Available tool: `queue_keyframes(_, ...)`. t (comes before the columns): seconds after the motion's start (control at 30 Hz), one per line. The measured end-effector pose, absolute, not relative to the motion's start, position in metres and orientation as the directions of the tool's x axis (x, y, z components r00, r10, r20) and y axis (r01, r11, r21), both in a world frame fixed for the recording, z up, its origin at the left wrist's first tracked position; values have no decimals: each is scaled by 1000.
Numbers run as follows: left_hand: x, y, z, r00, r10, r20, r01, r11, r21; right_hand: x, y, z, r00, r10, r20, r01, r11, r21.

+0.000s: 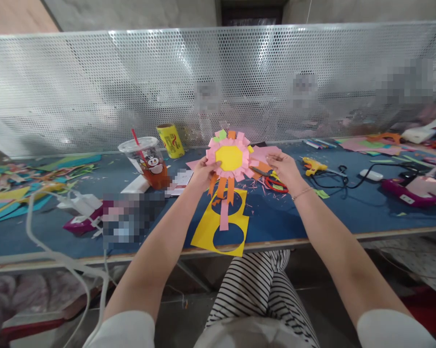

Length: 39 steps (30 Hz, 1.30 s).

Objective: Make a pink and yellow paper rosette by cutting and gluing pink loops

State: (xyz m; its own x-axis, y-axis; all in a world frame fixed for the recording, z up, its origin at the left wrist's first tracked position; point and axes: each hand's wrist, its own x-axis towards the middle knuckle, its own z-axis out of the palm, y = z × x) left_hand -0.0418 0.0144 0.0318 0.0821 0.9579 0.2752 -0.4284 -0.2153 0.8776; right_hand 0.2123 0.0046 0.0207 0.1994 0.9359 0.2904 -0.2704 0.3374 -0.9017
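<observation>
My left hand [204, 172] pinches the left edge of a paper flower [228, 158] with a yellow centre and pink and orange fringed petals, held up above the table. Orange and pink strips hang from the flower's lower side. My right hand [285, 166] is off to the right, its fingers drawn together by the edge of a pink paper sheet [264, 153]; whether anything is between them is hidden. Red-handled scissors [276, 184] lie between the flower and my right wrist. Under the flower is a yellow sheet [207, 226] with round holes cut in it.
A drink cup [151, 164] with a red straw and a yellow roll [170, 140] stand to the left. A yellow glue gun [313, 166] with a black cord lies right. Purple power strips [408, 192], cables and paper scraps cover both sides. A perforated metal screen [131, 72] rises behind.
</observation>
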Motion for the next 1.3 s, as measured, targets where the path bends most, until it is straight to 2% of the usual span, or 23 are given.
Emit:
queue_keyframes(0.2, -38, 5, 35, 171, 934, 312, -408, -221, 886, 211, 5, 19, 110, 960, 258, -272, 279, -921)
queue_keyframes(0.33, -38, 3, 36, 185, 931, 315, -394, -223, 892, 208, 4, 21, 131, 956, 262, -297, 290, -910)
queue_keyframes(0.6, -38, 6, 34, 178, 948, 264, -402, -175, 899, 207, 4, 19, 121, 957, 265, -294, 289, -911)
queue_keyframes(0.73, -33, 3, 33, 234, 941, 244, -397, -137, 908, 203, 2, 19, 104, 958, 267, -316, 287, -905)
queue_keyframes(0.93, -27, -1, 29, 298, 937, 183, -336, -76, 939, 191, -9, 27, -152, 958, 244, -440, 156, -885)
queue_keyframes(1.1, -23, -2, 28, 283, 944, 167, -341, -63, 938, 188, -12, 26, -90, 953, 288, -457, 217, -862)
queue_keyframes(1.3, -19, -4, 30, 262, 954, 149, -347, -51, 937, 188, -11, 26, -60, 964, 259, -480, 199, -854)
